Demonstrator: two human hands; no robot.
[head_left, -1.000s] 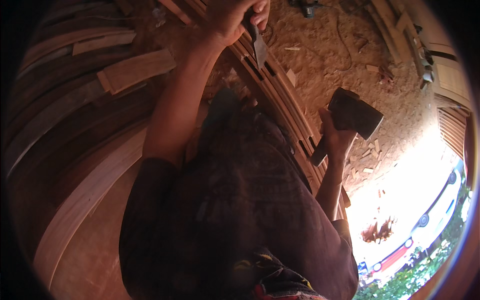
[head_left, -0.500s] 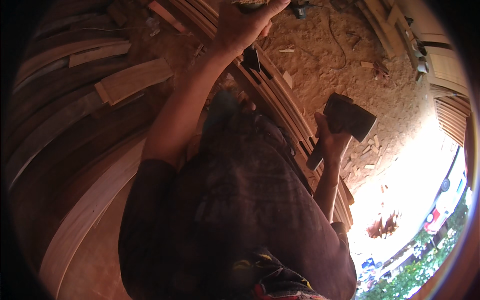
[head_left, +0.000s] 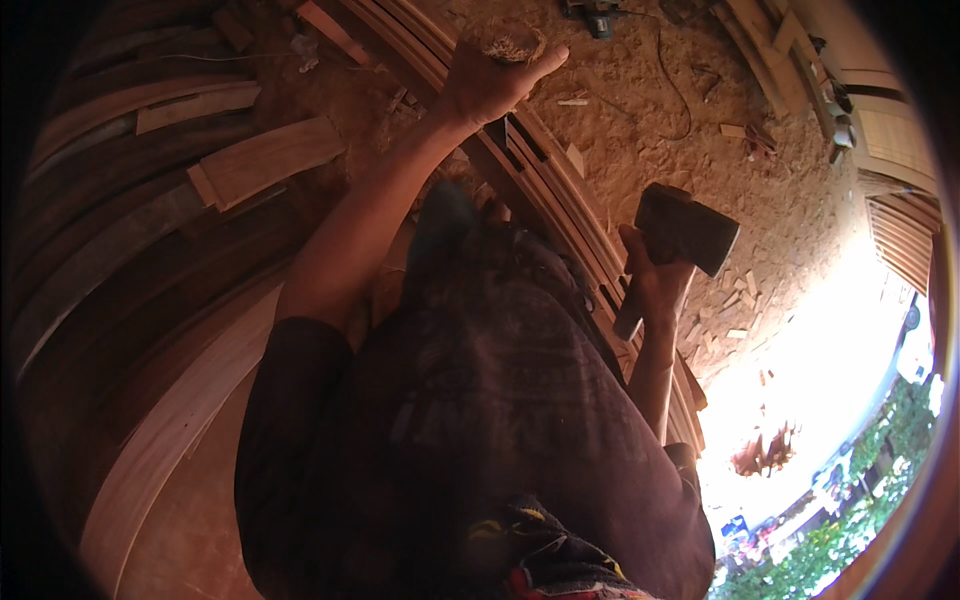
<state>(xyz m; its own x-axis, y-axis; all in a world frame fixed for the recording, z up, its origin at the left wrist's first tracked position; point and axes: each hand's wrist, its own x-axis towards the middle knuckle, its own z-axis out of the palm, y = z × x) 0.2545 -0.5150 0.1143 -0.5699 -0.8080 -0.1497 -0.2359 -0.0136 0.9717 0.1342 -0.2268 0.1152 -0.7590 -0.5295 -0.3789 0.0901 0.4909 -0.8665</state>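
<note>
- Setting the chisel (head_left: 512, 46) over the slotted timbers (head_left: 560, 205) looks to be the step in hand (my reading, since its lower end is mostly hidden).
- Left hand (head_left: 500, 86): closed round the chisel, thumb sticking out, the frayed handle top showing above the fist.
- Right hand (head_left: 660, 288): gripping the handle of a dark mallet (head_left: 688, 228), its head over the ground, well apart from the chisel.
- The timbers run diagonally, from upper left to lower right, between the hands and beside the person's body.
- A blow, I judge, calls for a steady, upright chisel, the thumb kept clear, and the mallet brought squarely across.
- Count: two hands, one chisel, one mallet; at least three timbers side by side, their exact number unclear; wood chips (head_left: 742, 290) too many and small to count.
</note>
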